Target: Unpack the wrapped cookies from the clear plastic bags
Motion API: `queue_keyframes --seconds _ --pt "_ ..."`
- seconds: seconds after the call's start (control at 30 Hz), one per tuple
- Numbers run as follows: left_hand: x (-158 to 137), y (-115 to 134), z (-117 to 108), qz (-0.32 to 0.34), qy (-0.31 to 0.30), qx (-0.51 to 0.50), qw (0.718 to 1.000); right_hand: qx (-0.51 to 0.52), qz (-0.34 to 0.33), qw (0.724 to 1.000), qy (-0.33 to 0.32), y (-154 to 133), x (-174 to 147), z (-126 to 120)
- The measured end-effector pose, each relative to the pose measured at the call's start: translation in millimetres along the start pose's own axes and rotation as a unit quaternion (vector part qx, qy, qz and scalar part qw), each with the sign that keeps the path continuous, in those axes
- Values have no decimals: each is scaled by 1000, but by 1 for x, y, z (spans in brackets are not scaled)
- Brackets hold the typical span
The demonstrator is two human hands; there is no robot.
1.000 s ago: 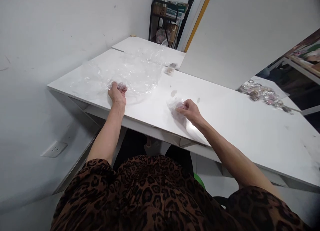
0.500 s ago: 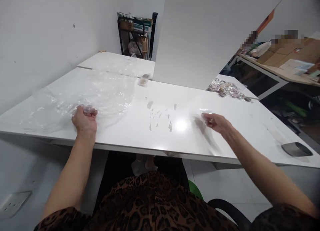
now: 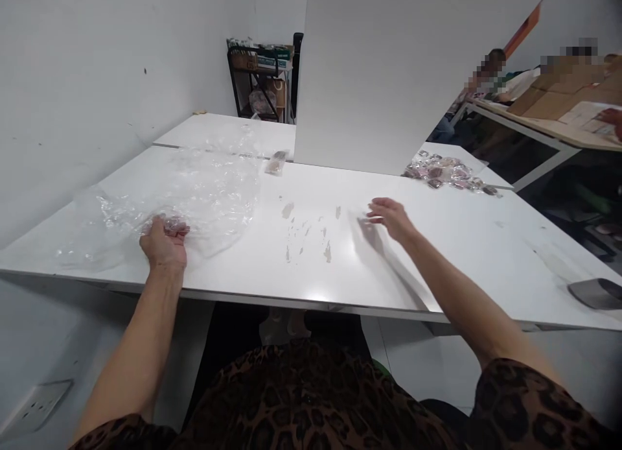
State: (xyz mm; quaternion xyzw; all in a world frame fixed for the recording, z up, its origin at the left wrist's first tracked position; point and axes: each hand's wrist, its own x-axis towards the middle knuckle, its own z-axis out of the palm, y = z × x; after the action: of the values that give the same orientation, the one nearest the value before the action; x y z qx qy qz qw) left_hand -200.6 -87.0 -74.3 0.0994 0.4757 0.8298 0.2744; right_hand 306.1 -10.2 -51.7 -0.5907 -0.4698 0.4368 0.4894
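My left hand [image 3: 164,241] is closed around a crumpled bunch of the clear plastic bag [image 3: 214,194], near the table's front edge. The bag spreads thin and wrinkled over the left part of the white table [image 3: 272,268]. Something pinkish shows through the plastic at my fingertips, too unclear to name. Over the middle right of the table, my right hand [image 3: 392,218] hovers with its fingers apart, and I see nothing in it. Beyond the bag's right edge lies a small clear packet [image 3: 276,163] with brownish contents.
A pile of small clear packets [image 3: 444,171] lies at the back right, beside a tall white panel [image 3: 364,80]. A grey ring-shaped object [image 3: 595,294] sits at the right front. Behind are a black rack [image 3: 260,80], a person [image 3: 493,64] and cardboard boxes [image 3: 554,90].
My right hand has moved left and its fingers have opened; the clear plastic piece at its fingertips is gone from them. My left hand stays on the bag. The view has shifted slightly.
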Motion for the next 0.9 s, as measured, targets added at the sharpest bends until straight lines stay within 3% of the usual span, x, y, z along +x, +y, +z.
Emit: queue_keyframes --seconds 0.1,0.23,0.37,0.47,0.57,0.77,0.9 --pt "-8 1 6 21 -19 -1 1000 -27 -29 992 -122 13 -48 47" --pt "-40 1 8 30 -96 6 995 -90 -108 959 -245 3 -93 102" --pt "-90 -4 1 -17 -261 23 965 -107 -175 927 -312 -10 -122 152" --pt "-123 -4 -6 -27 -401 86 912 -92 -229 904 -349 -13 -139 178" --pt "-136 3 -14 -9 -478 157 864 -76 -238 893 -374 -11 -151 187" --pt "-126 19 -39 22 -412 289 864 36 -173 930 -321 -15 -159 176" --pt "-132 15 -44 18 -484 317 816 73 -155 913 -369 -22 -164 174"
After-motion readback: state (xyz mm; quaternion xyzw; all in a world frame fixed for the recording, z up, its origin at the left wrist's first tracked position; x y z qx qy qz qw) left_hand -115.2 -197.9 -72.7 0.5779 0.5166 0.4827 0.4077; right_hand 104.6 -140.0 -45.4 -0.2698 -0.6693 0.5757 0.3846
